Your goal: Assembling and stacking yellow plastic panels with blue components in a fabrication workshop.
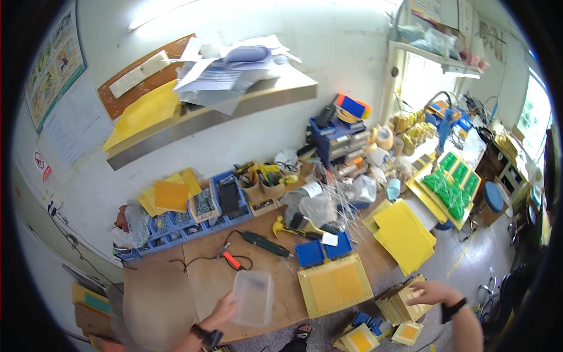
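Note:
My left hand (pixel 225 307), with a dark watch at its wrist, grips the left side of a clear plastic container (pixel 254 298) above the near part of the workbench. My right hand (pixel 433 293), a black band round the wrist, hangs over a stack of yellowish boards (pixel 402 302) at the lower right. Its fingers stretch out to the left, apart, with nothing seen in them; I cannot tell whether they touch the boards. Between the hands, a yellow framed panel (pixel 337 286) lies at the bench's front edge, with two blue plastic pieces (pixel 324 251) behind it.
On the bench (pixel 202 249) lie a dark green power tool (pixel 265 243), red-handled tool (pixel 233 261) and yellow hammer (pixel 293 229). Blue bins (pixel 176 230) of small parts line the wall. Yellow sheets (pixel 404 234) overhang the right side. A paper-laden shelf (pixel 217 120) juts out above. A blurred patch covers the lower left.

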A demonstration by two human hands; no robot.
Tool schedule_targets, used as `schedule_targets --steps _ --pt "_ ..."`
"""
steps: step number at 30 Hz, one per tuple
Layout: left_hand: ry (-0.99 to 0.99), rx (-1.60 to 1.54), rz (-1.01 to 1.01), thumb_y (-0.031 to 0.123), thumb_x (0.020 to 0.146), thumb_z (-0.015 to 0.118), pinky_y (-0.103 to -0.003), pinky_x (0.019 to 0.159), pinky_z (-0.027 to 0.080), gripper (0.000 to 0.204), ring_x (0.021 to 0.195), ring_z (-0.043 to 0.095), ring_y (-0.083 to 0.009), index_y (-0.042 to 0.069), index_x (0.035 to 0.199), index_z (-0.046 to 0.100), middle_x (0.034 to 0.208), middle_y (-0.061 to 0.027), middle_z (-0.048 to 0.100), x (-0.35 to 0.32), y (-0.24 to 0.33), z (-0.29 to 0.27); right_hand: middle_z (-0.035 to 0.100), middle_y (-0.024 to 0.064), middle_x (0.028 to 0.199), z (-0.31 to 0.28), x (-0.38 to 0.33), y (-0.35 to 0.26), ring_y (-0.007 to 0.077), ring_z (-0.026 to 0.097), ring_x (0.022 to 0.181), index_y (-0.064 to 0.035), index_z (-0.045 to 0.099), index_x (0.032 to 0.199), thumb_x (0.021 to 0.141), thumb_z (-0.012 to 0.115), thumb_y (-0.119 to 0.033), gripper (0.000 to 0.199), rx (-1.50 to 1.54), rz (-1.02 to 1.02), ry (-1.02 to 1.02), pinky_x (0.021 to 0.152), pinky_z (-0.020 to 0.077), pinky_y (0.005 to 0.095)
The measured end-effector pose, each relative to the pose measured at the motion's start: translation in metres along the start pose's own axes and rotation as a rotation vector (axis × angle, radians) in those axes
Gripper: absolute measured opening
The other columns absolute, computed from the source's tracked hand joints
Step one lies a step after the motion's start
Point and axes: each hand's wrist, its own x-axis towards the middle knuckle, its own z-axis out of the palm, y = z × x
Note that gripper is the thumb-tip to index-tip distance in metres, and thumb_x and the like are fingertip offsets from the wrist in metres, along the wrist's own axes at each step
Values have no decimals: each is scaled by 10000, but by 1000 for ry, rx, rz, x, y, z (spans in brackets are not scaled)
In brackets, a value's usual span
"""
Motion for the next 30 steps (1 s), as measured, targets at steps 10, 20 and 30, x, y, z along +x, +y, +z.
schedule_targets --steps 10,20,30 --pt "215 -322 46 -20 828 473 -244 550 460 418 638 544 -74 32 1229 582 870 0 626 36 -9 -48 609 234 1274 -89 129 -84 372 611 1135 11 500 1365 803 725 -532 814 -68 -94 510 988 478 418" --pt "176 -489 1 18 855 497 -245 607 477 538 741 573 -102 36 1392 480 1125 -83 659 82 54 93 444 288 1389 -15 388 -144 427 468 1293 88 234 1456 640 780 -661 1235 102 103 679 1061 411 490" --pt "276 -621 -366 15 863 493 -220 566 467 529 721 571 -84 -2 1391 456 1128 -98 652 54 66 106 658 206 1006 1 449 -109 353 603 990 99 445 1277 808 627 -167 570 -232 -146 795 820 483 453"
